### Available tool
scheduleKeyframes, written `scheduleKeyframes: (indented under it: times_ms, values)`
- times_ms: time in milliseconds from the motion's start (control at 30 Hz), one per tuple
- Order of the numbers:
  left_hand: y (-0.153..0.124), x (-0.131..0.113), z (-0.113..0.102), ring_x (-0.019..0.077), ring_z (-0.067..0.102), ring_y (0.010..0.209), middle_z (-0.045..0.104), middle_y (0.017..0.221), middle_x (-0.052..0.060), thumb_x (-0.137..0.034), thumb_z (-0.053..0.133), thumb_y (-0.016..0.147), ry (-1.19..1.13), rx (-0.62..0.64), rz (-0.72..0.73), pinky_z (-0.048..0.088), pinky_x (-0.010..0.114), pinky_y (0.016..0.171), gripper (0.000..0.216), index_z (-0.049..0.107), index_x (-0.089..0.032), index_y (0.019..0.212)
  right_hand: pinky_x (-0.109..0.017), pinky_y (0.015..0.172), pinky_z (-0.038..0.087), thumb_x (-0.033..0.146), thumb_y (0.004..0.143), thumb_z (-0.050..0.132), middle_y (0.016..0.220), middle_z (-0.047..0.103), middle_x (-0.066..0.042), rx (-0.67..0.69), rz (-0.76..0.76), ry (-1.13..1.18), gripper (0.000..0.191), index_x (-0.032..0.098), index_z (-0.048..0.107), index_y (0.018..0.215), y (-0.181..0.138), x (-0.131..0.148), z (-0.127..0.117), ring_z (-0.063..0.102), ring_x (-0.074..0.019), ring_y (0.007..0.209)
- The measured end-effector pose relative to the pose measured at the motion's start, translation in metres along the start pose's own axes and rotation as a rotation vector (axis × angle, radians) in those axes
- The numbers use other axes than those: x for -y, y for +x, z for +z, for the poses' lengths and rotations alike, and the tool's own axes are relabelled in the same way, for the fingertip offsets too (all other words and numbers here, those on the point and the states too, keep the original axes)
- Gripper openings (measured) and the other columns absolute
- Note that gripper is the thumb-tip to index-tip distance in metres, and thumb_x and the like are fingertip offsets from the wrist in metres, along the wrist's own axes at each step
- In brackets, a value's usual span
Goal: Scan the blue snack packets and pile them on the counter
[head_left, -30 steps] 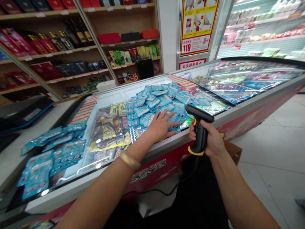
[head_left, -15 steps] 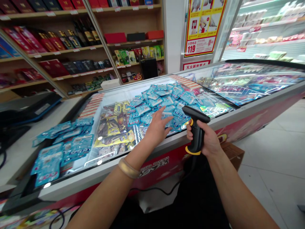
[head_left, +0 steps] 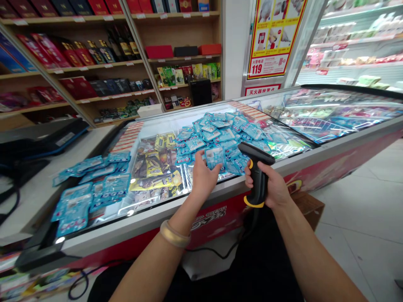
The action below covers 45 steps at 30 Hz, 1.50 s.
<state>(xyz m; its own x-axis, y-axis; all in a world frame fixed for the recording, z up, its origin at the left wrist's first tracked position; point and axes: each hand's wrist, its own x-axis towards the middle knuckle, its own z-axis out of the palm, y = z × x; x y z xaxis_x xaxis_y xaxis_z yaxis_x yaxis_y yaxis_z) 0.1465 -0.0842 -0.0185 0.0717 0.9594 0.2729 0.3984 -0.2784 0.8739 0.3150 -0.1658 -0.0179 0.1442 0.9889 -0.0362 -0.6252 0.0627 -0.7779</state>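
My left hand (head_left: 203, 176) grips one blue packet (head_left: 214, 156) and holds it up just above the big heap of blue packets (head_left: 226, 130) on the freezer's glass lid (head_left: 157, 126). My right hand (head_left: 270, 186) is wrapped round the handle of a black and yellow barcode scanner (head_left: 256, 167), its head pointing left toward the held packet. A gold bangle sits on my left wrist.
A second spread of blue packets (head_left: 91, 184) lies on the lid at the left. Yellow and brown snack bags (head_left: 154, 167) show under the glass. A black device (head_left: 40, 140) rests on the white counter at far left. Wooden shelves (head_left: 110, 63) stand behind. A cardboard box (head_left: 310, 205) sits on the floor.
My left hand went from lying flat on the heap to closing on one packet and lifting it toward the scanner. The scanner hand shifted slightly left.
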Motion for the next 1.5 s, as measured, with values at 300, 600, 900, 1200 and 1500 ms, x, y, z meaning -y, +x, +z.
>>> scheduleKeyframes:
  times_ms: [300,600,900,1200,1500]
  values:
    - [-0.006,-0.002,-0.025,0.0116,0.051,0.059,0.061,0.067,-0.003,-0.026,0.067,0.076,-0.033,-0.043,0.055,0.039,0.023,0.057,0.011,0.062,-0.018,0.081,-0.022,0.045,0.045,0.042,0.074,0.077,0.071,0.061,-0.001,0.242,0.095,-0.100,0.032,0.015,0.065,0.086,-0.016,-0.020,0.043,0.054,-0.0096,0.050]
    - [-0.008,0.007,-0.040,0.0112,0.050,0.059,0.056,0.064,-0.005,-0.027,0.068,0.076,-0.012,-0.063,0.046,0.040,0.023,0.058,0.012,0.061,-0.018,0.081,-0.022,0.044,0.045,0.043,0.073,0.079,0.070,0.061,-0.002,0.242,0.120,-0.134,0.033,0.015,0.066,0.082,-0.016,-0.026,0.057,0.054,-0.0097,0.049]
    - [-0.015,0.046,-0.139,0.0222,0.068,0.101,0.069,0.115,0.012,-0.024,0.066,0.080,0.016,-0.373,0.073,0.054,0.038,0.093,0.058,0.047,-0.017,0.134,-0.022,0.044,0.046,0.041,0.071,0.080,0.071,0.062,-0.002,0.329,0.199,-0.088,0.032,0.016,0.067,0.084,-0.007,-0.053,0.097,0.054,-0.0102,0.050]
    - [-0.040,0.085,-0.266,0.0360,0.053,0.129,0.057,0.135,0.021,-0.031,0.056,0.085,0.654,-0.629,-0.187,0.039,0.054,0.113,0.057,0.053,-0.012,0.139,-0.020,0.045,0.046,0.040,0.071,0.079,0.067,0.062,0.000,0.457,0.442,0.019,0.030,0.016,0.064,0.082,0.004,-0.116,0.168,0.054,-0.0093,0.051]
    - [-0.051,0.103,-0.263,0.0423,0.044,0.135,0.049,0.144,0.022,-0.040,0.050,0.091,0.871,-0.504,-0.364,0.033,0.064,0.110,0.047,0.063,-0.018,0.131,-0.019,0.044,0.045,0.039,0.068,0.081,0.067,0.064,0.001,0.437,0.526,0.052,0.032,0.016,0.065,0.082,0.008,-0.137,0.179,0.055,-0.0086,0.050]
